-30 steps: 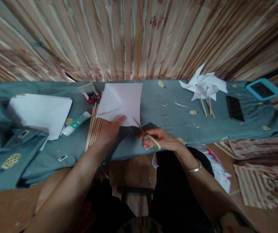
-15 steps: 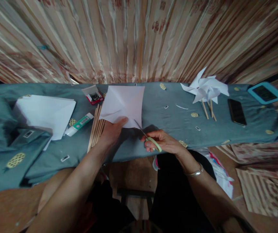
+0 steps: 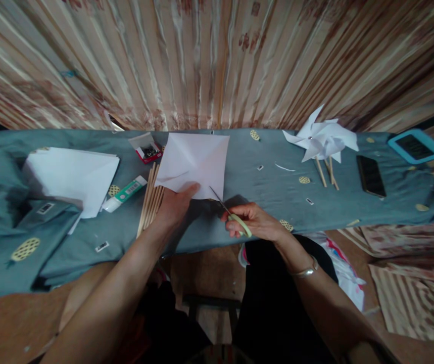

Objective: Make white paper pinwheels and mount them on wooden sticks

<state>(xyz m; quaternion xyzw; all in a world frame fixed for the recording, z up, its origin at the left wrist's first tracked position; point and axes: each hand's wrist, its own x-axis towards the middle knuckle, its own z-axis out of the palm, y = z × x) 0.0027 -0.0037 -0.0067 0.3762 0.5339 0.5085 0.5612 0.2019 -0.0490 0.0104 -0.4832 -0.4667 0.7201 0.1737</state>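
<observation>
A creased square of white paper (image 3: 201,162) is pinched at its near edge by my left hand (image 3: 177,205), thumb on top and the other fingers underneath. One slit shows on the paper's left side. My right hand (image 3: 252,220) is closed round the pale green handles of a pair of scissors (image 3: 240,225). Their blades lie at the paper's near right corner, one of them over the sheet. Wooden sticks (image 3: 150,199) lie under and beside my left wrist.
Left are stacked white sheets (image 3: 73,172), a glue tube (image 3: 125,194) and a small red box (image 3: 148,151) of dark bits. Paper pinwheels (image 3: 325,139) on sticks, a phone (image 3: 370,175) and a blue-framed device (image 3: 416,145) lie right. A striped curtain (image 3: 209,65) hangs behind.
The paper's right edge has shifted slightly to the right. Both hands keep nearly the same place and grip, with the scissors still at the near right corner.
</observation>
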